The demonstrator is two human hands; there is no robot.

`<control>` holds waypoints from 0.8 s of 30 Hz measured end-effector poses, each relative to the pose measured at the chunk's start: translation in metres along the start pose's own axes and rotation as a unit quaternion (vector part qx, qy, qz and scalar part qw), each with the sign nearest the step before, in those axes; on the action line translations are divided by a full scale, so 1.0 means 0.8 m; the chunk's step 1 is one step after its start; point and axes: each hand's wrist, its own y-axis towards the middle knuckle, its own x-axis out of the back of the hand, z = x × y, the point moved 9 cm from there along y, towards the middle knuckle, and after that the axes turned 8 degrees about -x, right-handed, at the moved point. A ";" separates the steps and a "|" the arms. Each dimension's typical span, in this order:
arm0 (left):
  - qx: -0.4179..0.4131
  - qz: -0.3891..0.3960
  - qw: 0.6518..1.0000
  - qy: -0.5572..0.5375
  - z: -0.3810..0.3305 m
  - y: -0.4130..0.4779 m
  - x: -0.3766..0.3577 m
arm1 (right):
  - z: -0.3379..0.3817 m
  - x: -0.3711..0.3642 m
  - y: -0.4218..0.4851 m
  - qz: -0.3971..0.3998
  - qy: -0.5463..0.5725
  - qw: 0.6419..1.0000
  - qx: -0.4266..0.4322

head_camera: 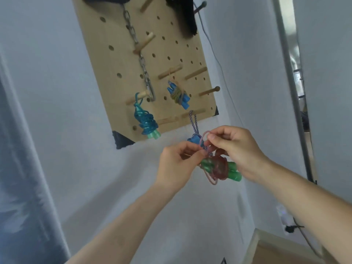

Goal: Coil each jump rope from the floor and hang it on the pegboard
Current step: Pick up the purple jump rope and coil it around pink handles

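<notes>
Now I am at the hanging step. My left hand (177, 164) and right hand (234, 149) both pinch the pink jump rope (219, 168), coiled round its green handles (234, 171), just under the right corner of the pegboard (114, 60). The right fingers pinch a loop (205, 134). Next, I judge, it must slip over a free peg (196, 72), clear of the striped rope (193, 122).
</notes>
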 end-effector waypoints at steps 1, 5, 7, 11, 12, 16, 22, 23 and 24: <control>-0.007 -0.018 1.000 0.008 -0.009 0.006 0.012 | 0.008 -0.006 0.008 0.009 0.006 1.000 -0.003; -0.035 -0.093 0.994 0.038 -0.040 0.028 0.057 | 0.037 -0.030 0.042 0.048 0.033 0.998 -0.024; -0.062 -0.124 0.989 0.055 -0.063 0.041 0.076 | 0.059 -0.042 0.056 0.066 0.046 0.997 -0.021; -0.070 -0.161 0.982 0.066 -0.086 0.072 0.105 | 0.099 -0.053 0.082 0.058 0.066 0.996 -0.004; -0.057 -0.165 0.982 0.074 -0.081 0.079 0.109 | 0.101 -0.055 0.088 0.052 0.055 0.997 -0.001; -0.006 -0.183 0.977 0.106 -0.042 0.089 0.106 | 0.078 -0.058 0.105 0.017 -0.008 1.000 -0.011; -0.007 -0.205 0.953 0.222 -0.019 0.097 0.100 | 0.034 -0.063 0.129 -0.009 -0.021 0.999 -0.037; -0.013 -0.205 0.949 0.239 -0.017 0.098 0.099 | 0.028 -0.065 0.133 -0.012 -0.022 0.999 -0.041; -0.016 -0.206 0.946 0.251 -0.013 0.100 0.098 | 0.023 -0.068 0.137 -0.016 -0.021 0.999 -0.044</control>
